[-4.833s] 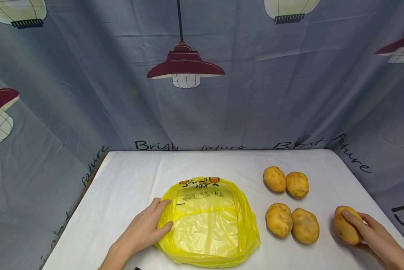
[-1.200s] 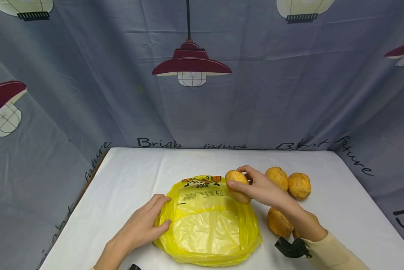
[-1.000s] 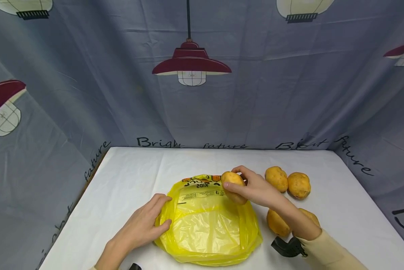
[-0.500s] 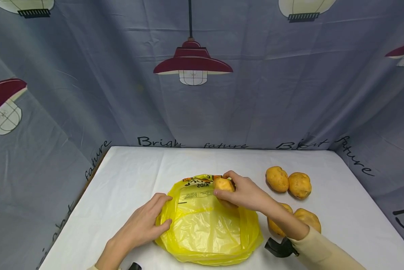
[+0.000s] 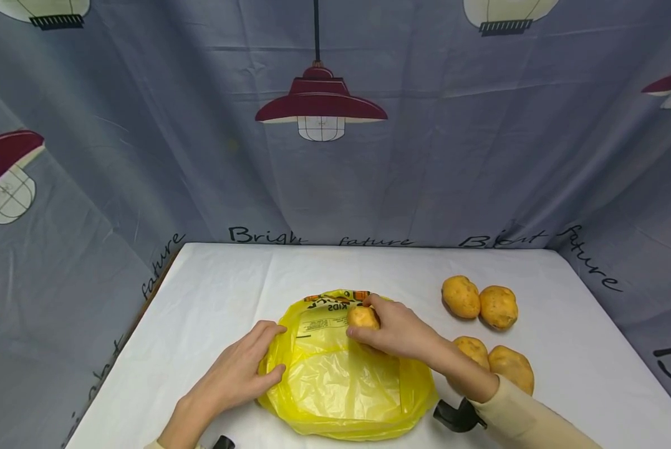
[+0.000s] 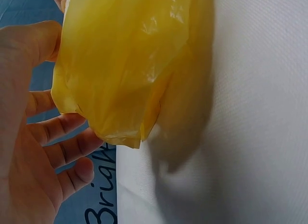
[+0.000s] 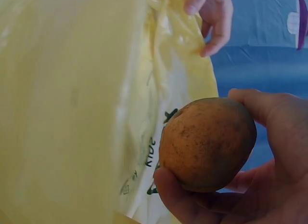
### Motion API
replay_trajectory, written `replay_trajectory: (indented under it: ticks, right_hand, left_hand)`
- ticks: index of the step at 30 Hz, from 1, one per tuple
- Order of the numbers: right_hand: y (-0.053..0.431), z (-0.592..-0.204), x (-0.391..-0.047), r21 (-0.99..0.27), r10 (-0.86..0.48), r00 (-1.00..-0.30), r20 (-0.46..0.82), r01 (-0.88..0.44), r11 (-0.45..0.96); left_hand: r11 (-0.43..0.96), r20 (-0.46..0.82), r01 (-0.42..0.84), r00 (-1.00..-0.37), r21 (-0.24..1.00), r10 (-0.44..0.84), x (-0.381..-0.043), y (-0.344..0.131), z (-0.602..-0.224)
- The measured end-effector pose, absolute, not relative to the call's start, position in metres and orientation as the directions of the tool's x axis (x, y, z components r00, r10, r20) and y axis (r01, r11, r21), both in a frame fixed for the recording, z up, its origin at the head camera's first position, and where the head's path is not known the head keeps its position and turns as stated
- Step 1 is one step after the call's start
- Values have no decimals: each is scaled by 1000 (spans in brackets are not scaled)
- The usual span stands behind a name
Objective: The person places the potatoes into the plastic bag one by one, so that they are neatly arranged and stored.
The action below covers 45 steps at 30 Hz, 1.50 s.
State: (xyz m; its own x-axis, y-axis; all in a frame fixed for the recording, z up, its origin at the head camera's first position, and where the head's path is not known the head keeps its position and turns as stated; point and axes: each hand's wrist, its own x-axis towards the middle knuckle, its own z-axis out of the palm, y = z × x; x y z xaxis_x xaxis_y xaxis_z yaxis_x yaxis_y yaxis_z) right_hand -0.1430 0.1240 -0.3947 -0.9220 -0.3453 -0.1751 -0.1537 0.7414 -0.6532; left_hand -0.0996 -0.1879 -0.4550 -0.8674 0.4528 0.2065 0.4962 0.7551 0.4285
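Note:
A yellow plastic bag (image 5: 341, 386) stands on the white table with its mouth facing up. My left hand (image 5: 237, 368) is at its left side, thumb and fingertips hooked over the rim; in the left wrist view the little finger (image 6: 77, 176) stays free of the plastic. My right hand (image 5: 397, 330) grips a potato (image 7: 207, 142) between thumb and fingers, over the bag's mouth near its back right rim. Printed lettering shows on the bag's back wall behind the potato.
Two potatoes (image 5: 478, 302) lie side by side at the back right of the table. Two more, the nearer pair (image 5: 512, 368), are partly hidden by the right forearm. Grey-blue curtains (image 5: 369, 187) with printed lamps enclose the table (image 5: 217, 280).
My right hand has picked up the potato from the far right and carried it left over the bag, lowering it into the mouth. My left hand has stayed at the rim.

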Motion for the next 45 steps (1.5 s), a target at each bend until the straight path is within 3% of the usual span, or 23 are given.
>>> replay_trajectory:
  ticks: [7,18,45]
  right_hand:
    - [121,-402,-142,-609,-373,-914,-160,-206,766]
    - [116,-410,-143,-393,-362,-925,-115,-292,872]
    - [113,-430,-140,-190,-375,-927,-23,-364,912]
  left_hand:
    - [751,211,502,-864,429,457,-99,-188,-454]
    - [751,219,510,-860,419,462,-99,-188,-455]
    - [756,212,505,-863,418,459,-95,-187,-455]
